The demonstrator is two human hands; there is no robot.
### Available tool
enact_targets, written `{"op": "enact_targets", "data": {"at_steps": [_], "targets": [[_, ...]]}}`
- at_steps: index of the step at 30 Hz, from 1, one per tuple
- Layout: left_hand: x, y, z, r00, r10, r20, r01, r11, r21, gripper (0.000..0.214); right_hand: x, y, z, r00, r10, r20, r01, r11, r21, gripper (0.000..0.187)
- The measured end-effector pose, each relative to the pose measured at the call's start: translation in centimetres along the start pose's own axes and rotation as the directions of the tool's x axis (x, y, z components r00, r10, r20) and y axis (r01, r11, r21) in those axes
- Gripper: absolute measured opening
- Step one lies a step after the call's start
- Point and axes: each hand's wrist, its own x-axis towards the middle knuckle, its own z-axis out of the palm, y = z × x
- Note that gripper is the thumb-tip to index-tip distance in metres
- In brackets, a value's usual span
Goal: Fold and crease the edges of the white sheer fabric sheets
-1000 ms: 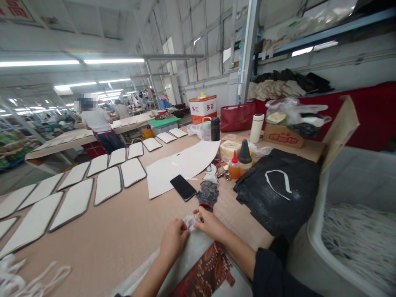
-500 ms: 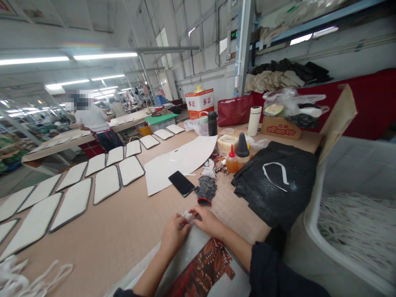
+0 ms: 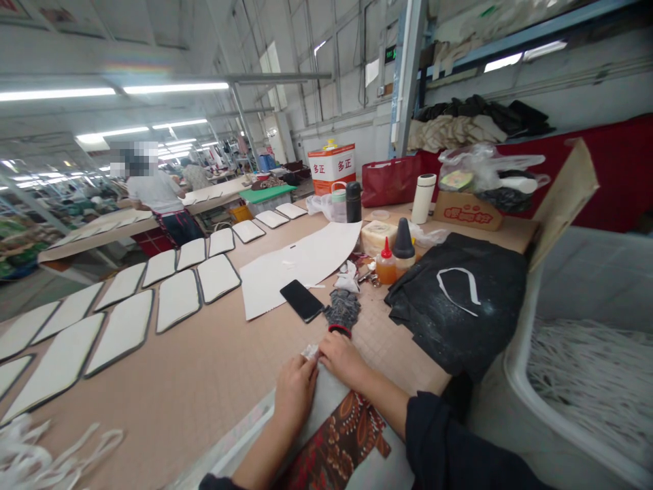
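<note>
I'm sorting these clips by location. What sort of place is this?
Probably a workshop for fabric or leather goods: dark-edged white panels lie in rows on a table, and a bin holds loose white strips.

A brown worktable [image 3: 194, 381] spanned the frame's middle. On it lay dark-edged white panels [image 3: 178, 299] at left, a black smartphone [image 3: 302, 300] and grey knit glove [image 3: 343, 308] at centre, black sheets [image 3: 428, 327] at right, and, at bottom centre, what seemed a translucent plastic sheet [image 3: 326, 388].
</note>
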Motion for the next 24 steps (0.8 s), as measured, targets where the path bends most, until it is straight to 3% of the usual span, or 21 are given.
{"op": "enact_targets", "data": {"at_steps": [8, 17, 24], "targets": [[-0.4, -0.3, 0.5, 0.993, 0.110, 0.033, -0.115, 0.969, 0.221, 0.025, 1.5, -0.3, -1.4, 0.990, 0.054, 0.129, -0.059, 0.998, 0.037, 0.021], [-0.5, -0.1, 0.3, 0.986, 0.104, 0.132, -0.141, 0.937, 0.318, 0.033, 2.9, -0.2, -0.7, 0.976, 0.136, 0.170, -0.147, 0.988, 0.055, 0.016], [-0.6, 0.0, 0.2, 0.980, 0.119, 0.160, -0.165, 0.934, 0.318, 0.034, 3.4, 0.0, -0.2, 0.972, 0.134, 0.193, -0.145, 0.988, 0.048, 0.015]]}}
